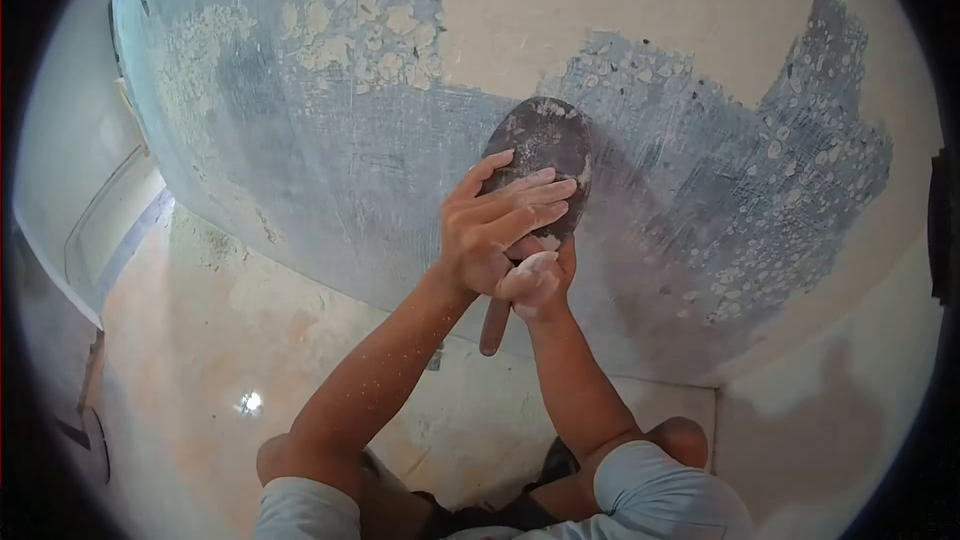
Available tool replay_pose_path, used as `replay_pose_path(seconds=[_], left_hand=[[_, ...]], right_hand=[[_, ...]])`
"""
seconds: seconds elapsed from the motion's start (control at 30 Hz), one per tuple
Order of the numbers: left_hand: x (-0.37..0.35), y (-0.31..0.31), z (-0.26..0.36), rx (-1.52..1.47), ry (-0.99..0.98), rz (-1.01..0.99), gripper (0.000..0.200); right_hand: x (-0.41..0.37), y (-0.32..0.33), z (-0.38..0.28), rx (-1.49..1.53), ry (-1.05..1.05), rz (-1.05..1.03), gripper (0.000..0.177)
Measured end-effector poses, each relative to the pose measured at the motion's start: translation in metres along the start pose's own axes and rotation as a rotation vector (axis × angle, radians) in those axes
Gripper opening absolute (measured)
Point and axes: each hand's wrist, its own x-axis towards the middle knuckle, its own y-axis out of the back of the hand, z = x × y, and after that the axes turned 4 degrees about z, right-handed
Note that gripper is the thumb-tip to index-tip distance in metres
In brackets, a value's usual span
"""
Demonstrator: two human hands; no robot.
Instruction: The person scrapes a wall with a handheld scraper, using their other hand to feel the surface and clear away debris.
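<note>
A dark, oval paddle-shaped tool [545, 140] with a short handle is held face-on against the wall [340, 170], its rounded end up. Dusty white residue marks its back. My left hand [485, 230] lies over the lower half of the paddle, fingers stretched across it and one at its left edge. Just below, my right hand [545, 285] is closed around the tool where the handle begins, partly covered by the left. The handle's end pokes out beneath both hands. White powder coats the fingers of both.
Blue-grey wall patches carry pale, flaking spots, bordered by a smooth cream coating [560, 0] above. The dusty floor [230, 340] meets the wall below. A pale panel or door [85, 170] stands at left; a dark object [940, 230] is at the right edge.
</note>
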Motion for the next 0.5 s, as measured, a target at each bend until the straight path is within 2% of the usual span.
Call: replay_pose_path(seconds=[0.07, 0.1, 0.13, 0.2, 0.23, 0.27, 0.33, 0.37, 0.4, 0.43, 0.47, 0.5], left_hand=[[0.011, -0.003, 0.002, 0.028, -0.004, 0.013, 0.043], [0.012, -0.003, 0.007, 0.049, 0.022, 0.012, 0.041], [0.007, -0.001, 0.012, 0.049, 0.038, 0.012, 0.041], [0.005, 0.003, 0.012, 0.073, 0.055, -0.005, 0.042], [0.006, 0.002, 0.01, 0.083, 0.054, -0.01, 0.043], [0.004, 0.0, 0.01, 0.073, 0.1, 0.106, 0.043], [-0.009, -0.008, 0.012, 0.042, 0.221, 0.341, 0.045], [-0.012, -0.014, 0.018, 0.04, 0.203, 0.346, 0.045], [-0.017, -0.02, 0.026, -0.185, 0.426, 0.469, 0.042], [-0.026, -0.023, 0.033, -0.415, 0.655, 0.579, 0.04], [-0.047, -0.028, 0.031, -0.424, 0.647, 0.571, 0.04], [-0.074, -0.035, 0.022, -0.549, 0.886, 0.395, 0.041]], right_hand=[[0.01, -0.016, -0.019, 0.047, 0.059, 0.0, 0.062], [0.011, -0.032, -0.037, 0.066, 0.044, 0.094, 0.072], [0.008, -0.034, -0.04, 0.061, 0.031, 0.1, 0.072], [0.012, -0.041, -0.048, -0.363, 0.408, 0.059, 0.081], [0.017, -0.039, -0.049, -0.399, 0.532, 0.057, 0.087], [0.018, -0.043, -0.054, -0.4, 0.549, 0.049, 0.087], [0.018, -0.051, -0.063, -0.326, 0.472, 0.2, 0.09], [0.02, -0.053, -0.065, -0.311, 0.487, 0.164, 0.082], [0.023, -0.055, -0.068, -0.307, 0.5, 0.161, 0.082], [0.024, -0.057, -0.07, -0.379, 0.483, 0.153, 0.074], [0.025, -0.059, -0.072, -0.452, 0.467, 0.148, 0.067], [0.027, -0.059, -0.073, -0.575, 0.504, 0.206, 0.058]])
